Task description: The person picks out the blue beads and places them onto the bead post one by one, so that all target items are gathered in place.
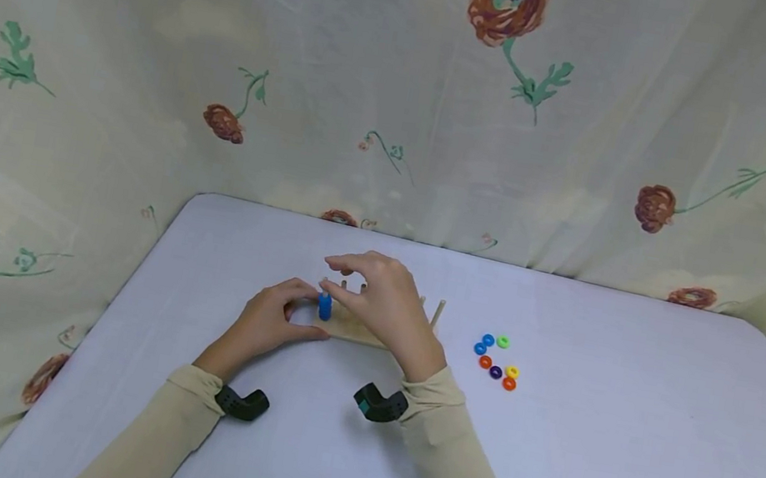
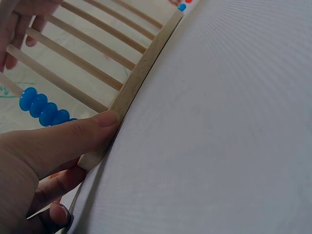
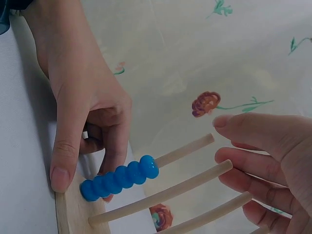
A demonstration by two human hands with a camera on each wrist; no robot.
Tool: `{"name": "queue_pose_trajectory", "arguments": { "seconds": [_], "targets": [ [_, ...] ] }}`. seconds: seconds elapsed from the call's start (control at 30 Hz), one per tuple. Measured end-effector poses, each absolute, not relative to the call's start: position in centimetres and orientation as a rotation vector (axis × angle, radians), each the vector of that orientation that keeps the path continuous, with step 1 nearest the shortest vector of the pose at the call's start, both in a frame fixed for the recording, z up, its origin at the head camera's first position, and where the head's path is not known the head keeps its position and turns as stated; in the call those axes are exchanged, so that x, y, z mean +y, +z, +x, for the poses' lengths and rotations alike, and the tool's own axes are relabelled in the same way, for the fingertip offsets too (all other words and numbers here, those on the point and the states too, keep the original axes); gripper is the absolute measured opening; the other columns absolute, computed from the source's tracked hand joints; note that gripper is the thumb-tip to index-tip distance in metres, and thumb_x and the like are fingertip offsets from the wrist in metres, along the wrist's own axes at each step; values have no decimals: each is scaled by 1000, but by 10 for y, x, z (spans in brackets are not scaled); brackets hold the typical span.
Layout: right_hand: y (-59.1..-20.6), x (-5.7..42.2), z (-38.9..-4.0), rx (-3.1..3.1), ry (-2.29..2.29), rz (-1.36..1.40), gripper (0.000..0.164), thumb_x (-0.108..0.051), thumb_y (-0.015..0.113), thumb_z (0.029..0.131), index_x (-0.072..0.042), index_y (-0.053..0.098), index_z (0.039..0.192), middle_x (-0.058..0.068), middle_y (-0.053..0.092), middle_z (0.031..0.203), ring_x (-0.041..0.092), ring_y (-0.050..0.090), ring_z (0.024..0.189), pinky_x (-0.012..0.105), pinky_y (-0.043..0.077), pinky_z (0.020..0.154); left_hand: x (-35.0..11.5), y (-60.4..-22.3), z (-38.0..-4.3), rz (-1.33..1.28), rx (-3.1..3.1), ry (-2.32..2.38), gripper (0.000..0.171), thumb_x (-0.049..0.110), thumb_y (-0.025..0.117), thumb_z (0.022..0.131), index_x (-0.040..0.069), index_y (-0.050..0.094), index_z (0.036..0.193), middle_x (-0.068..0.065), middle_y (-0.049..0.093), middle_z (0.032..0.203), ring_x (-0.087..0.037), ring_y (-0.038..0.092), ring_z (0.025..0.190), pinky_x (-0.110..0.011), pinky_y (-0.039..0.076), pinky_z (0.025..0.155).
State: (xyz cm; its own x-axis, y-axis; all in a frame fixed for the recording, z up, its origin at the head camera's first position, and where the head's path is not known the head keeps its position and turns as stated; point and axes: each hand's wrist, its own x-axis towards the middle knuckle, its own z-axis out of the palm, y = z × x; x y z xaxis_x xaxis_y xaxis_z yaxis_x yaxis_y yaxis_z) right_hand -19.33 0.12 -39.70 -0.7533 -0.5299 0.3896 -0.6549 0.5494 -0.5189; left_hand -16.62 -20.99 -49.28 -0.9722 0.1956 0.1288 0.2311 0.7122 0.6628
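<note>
A wooden peg stand (image 1: 355, 334) with several upright pegs stands on the table. Blue rings (image 3: 120, 179) are stacked on its leftmost peg, whose bare tip (image 3: 197, 144) sticks out above them. My left hand (image 1: 265, 322) grips the left end of the base, its thumb (image 2: 92, 124) on the front edge and fingers on the far side. Above the pegs hovers my right hand (image 1: 384, 300), thumb and forefinger spread apart with nothing between them. In the right wrist view, its fingertips (image 3: 225, 155) are close to the peg tops. That hand hides part of the stand in the head view.
Loose rings lie right of the stand: blue (image 1: 488, 340), green (image 1: 503, 342), orange (image 1: 486, 362), purple (image 1: 496, 372) and yellow (image 1: 512, 371). A white cloth covers the table (image 1: 622, 448). Behind it hangs a flowered curtain (image 1: 382, 61).
</note>
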Motion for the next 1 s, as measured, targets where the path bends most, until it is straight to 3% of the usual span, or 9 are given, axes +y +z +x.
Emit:
{"name": "queue_pose_trajectory", "arguments": {
  "seconds": [0.27, 1.0],
  "targets": [
    [-395, 3, -194, -2582, 1008, 991, 28, -28, 81, 92, -16, 79, 117, 0, 79, 103, 14, 72, 94, 28, 55, 73, -209, -492, -166, -351, -2862, -1109, 53, 35, 93, 76, 14, 74, 121, -1, 67, 106, -12, 44, 73, -24, 35, 64],
    [-385, 33, -196, -2584, 1097, 886, 27, -27, 80, 92, -13, 79, 115, 3, 79, 112, 20, 73, 103, 39, 59, 87, -209, -493, -166, -342, -2852, -1135, 54, 34, 94, 74, 12, 75, 120, -2, 68, 107, -12, 45, 73, -23, 36, 64]
  ]
}}
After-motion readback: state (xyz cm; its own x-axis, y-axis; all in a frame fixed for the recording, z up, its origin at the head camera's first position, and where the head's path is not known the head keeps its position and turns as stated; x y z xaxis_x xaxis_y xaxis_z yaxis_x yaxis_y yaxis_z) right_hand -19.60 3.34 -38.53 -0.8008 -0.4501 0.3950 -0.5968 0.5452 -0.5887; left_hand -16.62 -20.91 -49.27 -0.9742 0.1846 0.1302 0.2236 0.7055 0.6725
